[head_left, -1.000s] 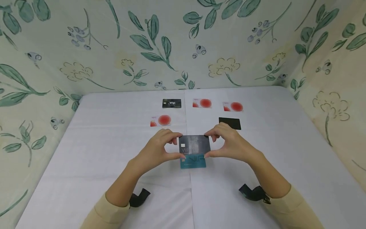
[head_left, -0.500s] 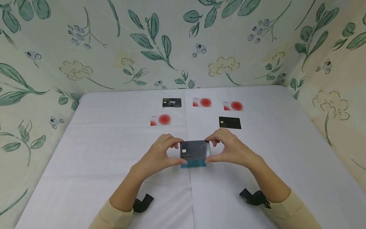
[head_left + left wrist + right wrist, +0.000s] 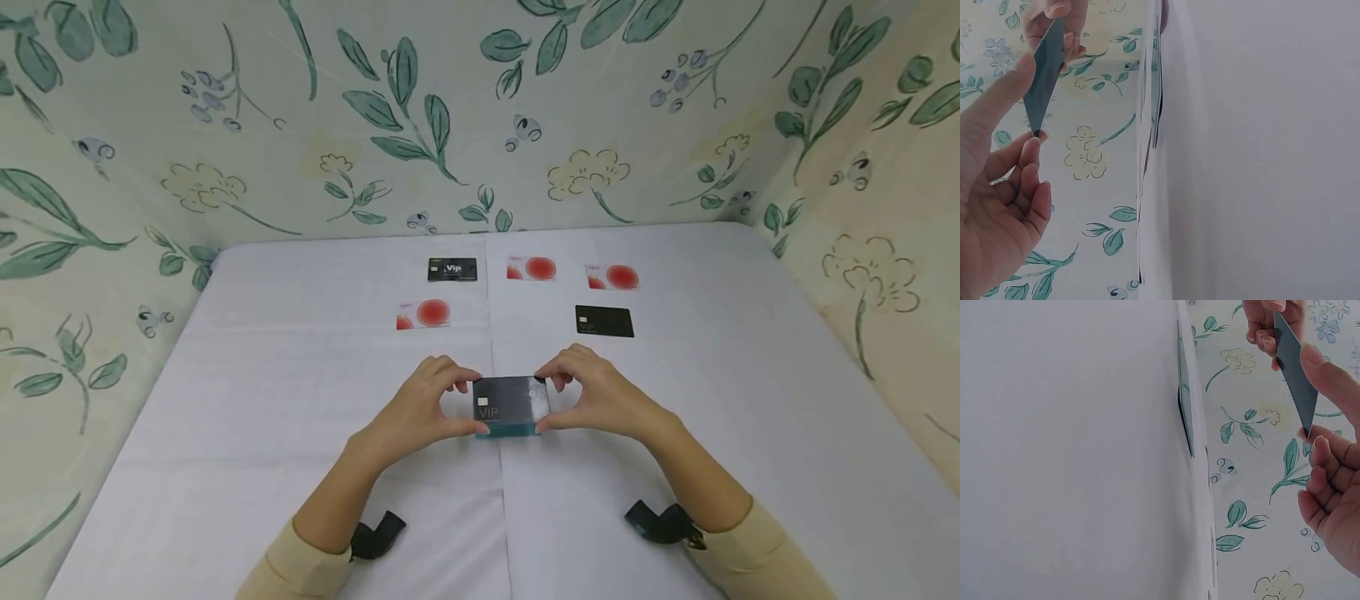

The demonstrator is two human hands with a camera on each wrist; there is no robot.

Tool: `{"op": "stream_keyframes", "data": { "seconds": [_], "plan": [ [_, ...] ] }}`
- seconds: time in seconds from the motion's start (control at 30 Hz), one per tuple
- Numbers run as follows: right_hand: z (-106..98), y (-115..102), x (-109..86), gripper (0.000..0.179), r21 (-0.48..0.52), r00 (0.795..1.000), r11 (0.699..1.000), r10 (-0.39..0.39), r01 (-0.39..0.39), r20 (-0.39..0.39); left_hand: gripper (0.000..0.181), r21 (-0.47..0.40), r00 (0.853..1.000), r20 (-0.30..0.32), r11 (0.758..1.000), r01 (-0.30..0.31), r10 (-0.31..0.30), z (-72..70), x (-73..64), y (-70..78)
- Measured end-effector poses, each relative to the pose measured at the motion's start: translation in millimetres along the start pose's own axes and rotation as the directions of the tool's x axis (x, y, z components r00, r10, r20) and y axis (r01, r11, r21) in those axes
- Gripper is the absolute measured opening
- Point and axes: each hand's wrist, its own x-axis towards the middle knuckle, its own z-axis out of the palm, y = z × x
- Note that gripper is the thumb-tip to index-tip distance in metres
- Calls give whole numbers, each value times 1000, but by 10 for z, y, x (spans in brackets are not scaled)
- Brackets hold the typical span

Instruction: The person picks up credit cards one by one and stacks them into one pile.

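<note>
A dark grey VIP card (image 3: 510,398) is held between both hands, raised above the white table. My left hand (image 3: 426,402) pinches its left edge between thumb and forefinger, while my right hand (image 3: 602,402) does the same at the right edge. Below it lies a teal card (image 3: 510,430), mostly covered by the grey one in the head view. From the left wrist, the grey card (image 3: 1046,78) appears tilted, well apart from the teal card (image 3: 1157,81) on the tabletop. The right wrist view shows the same gap between the held card (image 3: 1296,369) and the teal card (image 3: 1185,400).
Farther back on the white-clothed table (image 3: 300,375) lie a black Vip card (image 3: 452,269), another black VIP card (image 3: 604,321), and red-and-white cards: one left (image 3: 423,314), one centre (image 3: 532,267), one right (image 3: 612,277). Leaf-patterned cloth (image 3: 480,108) hangs behind.
Both hands have brought the grey card nearer to my body, so it covers more of the teal card. The black card at the right is now uncovered by the right hand.
</note>
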Motion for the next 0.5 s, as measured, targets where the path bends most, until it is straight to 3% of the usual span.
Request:
{"op": "stream_keyframes", "data": {
  "seconds": [0.5],
  "plan": [
    [100, 107, -21, 57, -32, 999, 999, 21, -20, 30, 58, 15, 996, 67, 999, 50, -51, 138, 1, -127]
  ]
}}
